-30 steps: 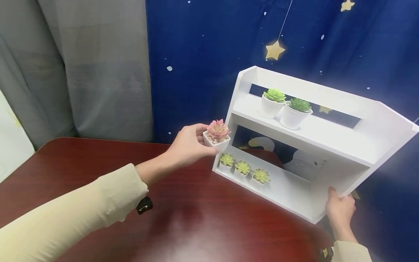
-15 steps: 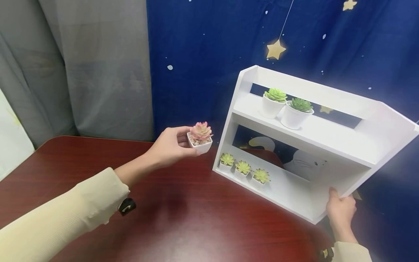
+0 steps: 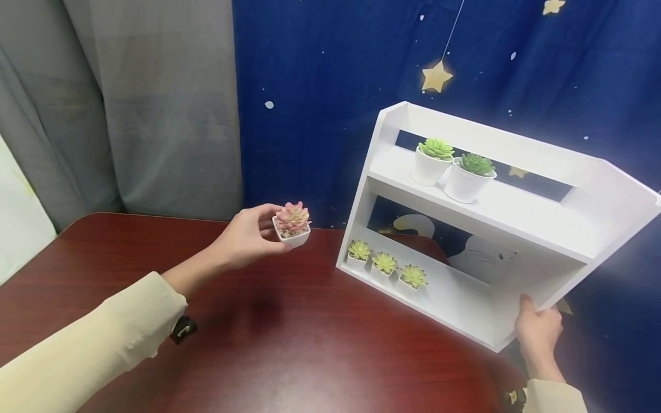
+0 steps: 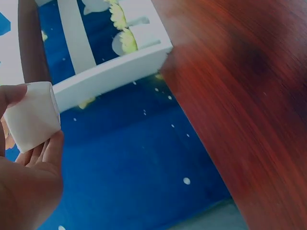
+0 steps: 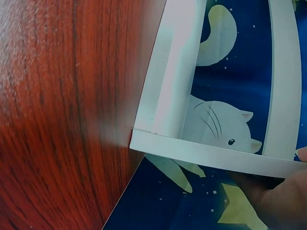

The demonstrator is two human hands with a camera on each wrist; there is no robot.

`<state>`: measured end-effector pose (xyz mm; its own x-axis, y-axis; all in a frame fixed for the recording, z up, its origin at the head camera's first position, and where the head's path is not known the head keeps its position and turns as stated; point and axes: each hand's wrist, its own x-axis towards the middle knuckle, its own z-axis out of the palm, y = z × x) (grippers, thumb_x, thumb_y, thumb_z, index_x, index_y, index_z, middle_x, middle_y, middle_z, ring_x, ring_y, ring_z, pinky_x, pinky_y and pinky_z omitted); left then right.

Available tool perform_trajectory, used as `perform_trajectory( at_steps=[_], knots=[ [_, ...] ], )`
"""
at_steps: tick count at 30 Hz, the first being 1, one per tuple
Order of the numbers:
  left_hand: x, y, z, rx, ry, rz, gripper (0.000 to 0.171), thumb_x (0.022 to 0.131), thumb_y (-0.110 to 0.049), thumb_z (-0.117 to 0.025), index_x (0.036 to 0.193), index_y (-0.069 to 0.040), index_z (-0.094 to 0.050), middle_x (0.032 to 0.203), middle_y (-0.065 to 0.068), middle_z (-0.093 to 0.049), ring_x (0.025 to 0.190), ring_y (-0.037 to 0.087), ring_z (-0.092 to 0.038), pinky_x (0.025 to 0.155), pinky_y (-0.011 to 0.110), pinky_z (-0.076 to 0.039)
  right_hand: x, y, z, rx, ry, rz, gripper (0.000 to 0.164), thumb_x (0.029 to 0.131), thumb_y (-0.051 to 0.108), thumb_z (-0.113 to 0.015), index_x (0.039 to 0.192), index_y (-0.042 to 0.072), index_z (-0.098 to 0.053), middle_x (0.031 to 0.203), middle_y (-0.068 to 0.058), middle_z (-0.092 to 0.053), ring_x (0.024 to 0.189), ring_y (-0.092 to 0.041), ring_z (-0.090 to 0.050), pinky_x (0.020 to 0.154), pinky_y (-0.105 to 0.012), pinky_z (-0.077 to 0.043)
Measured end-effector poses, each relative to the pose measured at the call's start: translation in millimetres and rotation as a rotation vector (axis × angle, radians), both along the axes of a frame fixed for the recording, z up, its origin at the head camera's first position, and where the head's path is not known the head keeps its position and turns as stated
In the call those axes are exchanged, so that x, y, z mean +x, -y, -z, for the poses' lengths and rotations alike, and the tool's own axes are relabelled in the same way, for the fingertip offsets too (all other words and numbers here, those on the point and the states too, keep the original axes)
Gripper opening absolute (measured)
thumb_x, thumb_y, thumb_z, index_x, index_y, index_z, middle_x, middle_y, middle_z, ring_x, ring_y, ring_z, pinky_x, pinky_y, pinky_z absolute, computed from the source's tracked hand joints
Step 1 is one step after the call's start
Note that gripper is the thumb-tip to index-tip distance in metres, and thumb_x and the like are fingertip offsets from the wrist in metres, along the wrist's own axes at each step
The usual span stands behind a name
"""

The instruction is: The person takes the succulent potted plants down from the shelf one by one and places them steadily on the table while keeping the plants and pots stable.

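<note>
My left hand (image 3: 249,236) pinches a small square white pot with a pink succulent (image 3: 292,220), held above the table to the left of the shelf; in the left wrist view the white pot (image 4: 34,115) sits between thumb and fingers. With my right hand (image 3: 539,327) I grip the right side panel of the white two-tier shelf (image 3: 475,221). Two green succulents in round white pots (image 3: 467,179) stand side by side on its upper tier. On the lower tier, three small yellow-green succulents (image 3: 384,264) line up at the left end.
A dark red wooden table (image 3: 289,338) carries the shelf near its back edge. Behind hangs a blue curtain (image 3: 310,103) with stars and a cat print, beside a grey curtain (image 3: 170,109) on the left.
My left hand has moved left and slightly down, carrying the pink succulent away from the shelf's left side. My right hand keeps its grip on the shelf, which stays in place.
</note>
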<state>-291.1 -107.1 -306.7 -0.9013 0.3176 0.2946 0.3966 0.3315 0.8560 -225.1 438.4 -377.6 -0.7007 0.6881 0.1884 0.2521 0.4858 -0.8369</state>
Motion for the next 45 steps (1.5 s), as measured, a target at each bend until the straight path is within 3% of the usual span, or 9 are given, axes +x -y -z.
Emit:
perform_trajectory(
  at_steps=[6, 12, 18, 23, 45],
  knots=[
    [-8.0, 13, 9.8, -0.029, -0.025, -0.013, 0.065, 0.079, -0.002, -0.079, 0.137, 0.002, -0.05, 0.134, 0.02, -0.064, 0.119, 0.03, -0.067, 0.092, 0.029, -0.059, -0.4, -1, -0.2, -0.012, -0.001, 0.005, 0.06, 0.105, 0.032, -0.039, 0.149, -0.009, -0.036, 0.14, -0.039, -0.047, 0.128, -0.057, -0.048, 0.107, -0.069, -0.04],
    [-8.1, 23, 14.7, -0.058, -0.031, -0.048, 0.061, 0.078, -0.004, -0.082, 0.133, 0.004, -0.057, 0.123, 0.021, -0.07, 0.104, 0.021, -0.071, 0.082, 0.018, -0.058, -1.2, -1, -0.1, -0.007, -0.007, 0.007, 0.06, 0.105, 0.031, -0.039, 0.148, -0.009, -0.036, 0.14, -0.04, -0.048, 0.128, -0.058, -0.048, 0.107, -0.069, -0.039],
    [-9.9, 28, 20.5, -0.17, -0.081, -0.11, 0.06, 0.074, -0.01, -0.086, 0.129, -0.001, -0.064, 0.114, 0.015, -0.075, 0.095, 0.012, -0.071, 0.079, 0.015, -0.055, -0.4, -1, 0.3, 0.012, -0.014, 0.008, 0.058, 0.105, 0.03, -0.039, 0.147, -0.01, -0.038, 0.138, -0.04, -0.049, 0.127, -0.058, -0.048, 0.108, -0.07, -0.038],
    [-15.0, 33, 27.5, -0.223, -0.103, -0.154, 0.061, 0.072, -0.01, -0.087, 0.129, -0.003, -0.065, 0.111, 0.013, -0.076, 0.094, 0.013, -0.069, 0.079, 0.016, -0.053, -0.3, -2, 0.4, 0.014, -0.01, 0.005, 0.059, 0.105, 0.031, -0.039, 0.147, -0.01, -0.038, 0.138, -0.04, -0.048, 0.127, -0.058, -0.048, 0.108, -0.069, -0.038],
    [-36.9, 69, 56.1, -0.321, -0.073, -0.105, 0.061, 0.071, -0.015, -0.088, 0.126, -0.002, -0.065, 0.107, 0.011, -0.076, 0.092, 0.016, -0.065, 0.079, 0.02, -0.052, 0.1, -1, -0.9, 0.019, -0.001, -0.002, 0.06, 0.105, 0.031, -0.039, 0.147, -0.01, -0.037, 0.138, -0.04, -0.048, 0.127, -0.059, -0.048, 0.108, -0.069, -0.038]
  ],
)
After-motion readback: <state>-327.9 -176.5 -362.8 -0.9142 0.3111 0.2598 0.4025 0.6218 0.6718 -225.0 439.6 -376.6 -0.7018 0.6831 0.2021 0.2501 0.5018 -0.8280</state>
